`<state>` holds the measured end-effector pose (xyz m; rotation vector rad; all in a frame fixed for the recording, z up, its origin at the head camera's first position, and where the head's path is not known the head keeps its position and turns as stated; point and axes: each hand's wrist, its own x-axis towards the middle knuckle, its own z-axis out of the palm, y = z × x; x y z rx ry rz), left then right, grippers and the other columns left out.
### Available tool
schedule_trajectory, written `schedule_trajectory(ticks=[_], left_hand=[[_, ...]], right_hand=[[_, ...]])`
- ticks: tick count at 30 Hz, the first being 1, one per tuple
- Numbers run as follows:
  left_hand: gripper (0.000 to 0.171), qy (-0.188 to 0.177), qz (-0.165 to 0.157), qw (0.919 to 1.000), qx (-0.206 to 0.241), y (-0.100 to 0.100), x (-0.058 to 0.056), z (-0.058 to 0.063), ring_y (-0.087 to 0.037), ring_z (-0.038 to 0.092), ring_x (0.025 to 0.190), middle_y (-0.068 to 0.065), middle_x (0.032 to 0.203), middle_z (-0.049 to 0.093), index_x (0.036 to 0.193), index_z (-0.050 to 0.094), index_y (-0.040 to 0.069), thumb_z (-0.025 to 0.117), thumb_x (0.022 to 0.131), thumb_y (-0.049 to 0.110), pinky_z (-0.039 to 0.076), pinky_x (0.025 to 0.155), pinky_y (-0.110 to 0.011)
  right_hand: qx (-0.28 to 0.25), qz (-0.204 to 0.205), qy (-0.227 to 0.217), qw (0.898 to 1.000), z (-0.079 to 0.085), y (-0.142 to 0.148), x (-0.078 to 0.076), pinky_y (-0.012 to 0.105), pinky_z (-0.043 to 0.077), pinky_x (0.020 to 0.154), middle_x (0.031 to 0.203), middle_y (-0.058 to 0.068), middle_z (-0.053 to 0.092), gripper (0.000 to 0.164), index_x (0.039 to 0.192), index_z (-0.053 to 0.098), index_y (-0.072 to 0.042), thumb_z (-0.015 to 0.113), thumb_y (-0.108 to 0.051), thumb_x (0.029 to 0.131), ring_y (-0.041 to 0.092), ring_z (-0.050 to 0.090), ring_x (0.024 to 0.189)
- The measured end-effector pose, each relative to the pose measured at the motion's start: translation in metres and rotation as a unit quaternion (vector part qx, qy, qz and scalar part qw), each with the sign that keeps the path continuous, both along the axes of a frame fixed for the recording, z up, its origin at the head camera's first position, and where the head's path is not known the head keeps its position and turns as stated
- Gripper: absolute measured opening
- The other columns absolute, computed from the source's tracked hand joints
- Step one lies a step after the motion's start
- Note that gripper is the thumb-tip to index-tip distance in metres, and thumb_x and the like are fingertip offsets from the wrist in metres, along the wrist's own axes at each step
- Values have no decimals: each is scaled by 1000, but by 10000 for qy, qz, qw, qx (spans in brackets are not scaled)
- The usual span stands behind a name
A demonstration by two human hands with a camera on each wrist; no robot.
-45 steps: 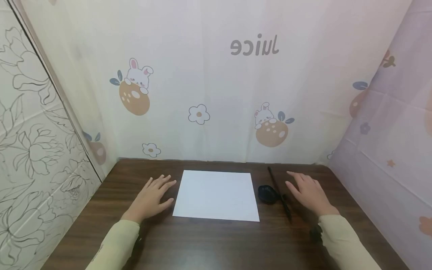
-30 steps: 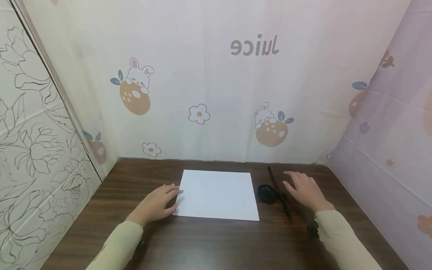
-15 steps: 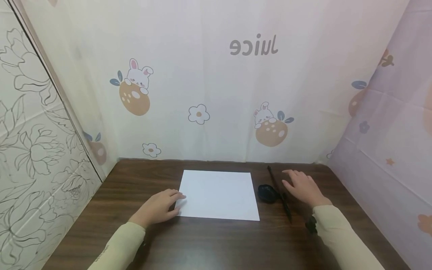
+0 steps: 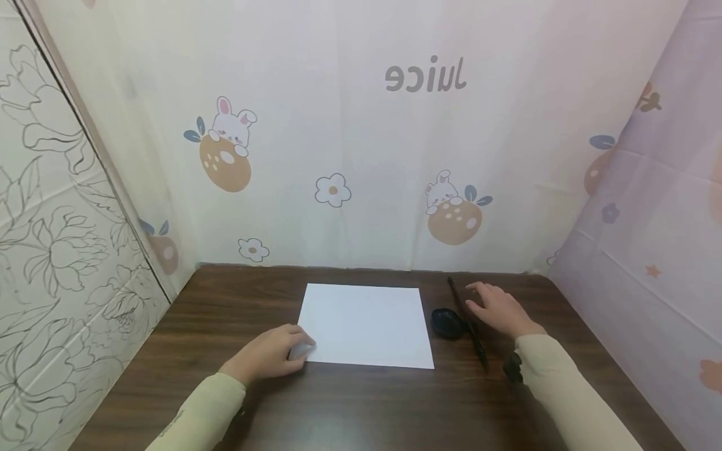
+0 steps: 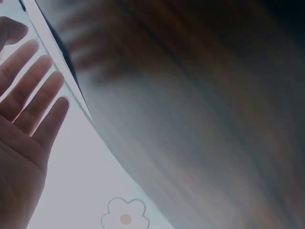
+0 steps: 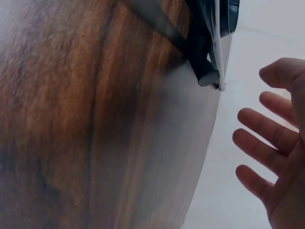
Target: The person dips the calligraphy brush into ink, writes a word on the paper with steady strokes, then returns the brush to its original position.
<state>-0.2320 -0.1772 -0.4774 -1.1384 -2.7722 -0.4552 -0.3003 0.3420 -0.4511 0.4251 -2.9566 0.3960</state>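
A blank white sheet of paper (image 4: 366, 326) lies flat on the table. My left hand (image 4: 267, 354) is at its near left corner, fingertips over the sheet and the thumb by its front edge. The left wrist view shows that hand's fingers (image 5: 38, 98) spread and fairly straight. Right of the paper are a small black rounded dish (image 4: 447, 323) and a slim dark stick (image 4: 477, 348) tapering at its near end. My right hand (image 4: 502, 310) hovers just right of the stick, holding nothing. In the right wrist view its fingers (image 6: 267, 131) are loosely extended, apart from the dark objects.
The dark wood-grain table (image 4: 361, 407) ends at the back against a printed curtain (image 4: 366, 138) with rabbits, fruit and flowers. Another curtain (image 4: 648, 250) hangs along the right side, and a floral panel (image 4: 62, 250) stands on the left.
My left hand has moved right and nearer, from beside the paper onto its near left corner. The right hand has drifted left toward the stick. Paper, dish and stick have stayed in place.
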Motion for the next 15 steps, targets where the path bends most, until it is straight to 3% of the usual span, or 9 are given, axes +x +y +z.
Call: schedule_trajectory(ticks=[4,15], left_hand=[[24,-156,-84,9998,95,0,1,-3,-10,61,99,5,110,66,112,73,17,71,89,22,52,87,-34],[21,-15,-445,9990,42,4,1,-3,-13,62,99,4,107,66,108,74,13,74,90,25,53,87,-32]], right_hand=[[0,-38,-155,9999,-1,-3,-3,61,45,92,124,24,62,42,131,56,1,61,-24,98,43,58,113],[-89,-180,-448,9988,-3,-5,-11,60,45,94,124,25,61,43,131,55,2,61,-25,98,44,56,115]])
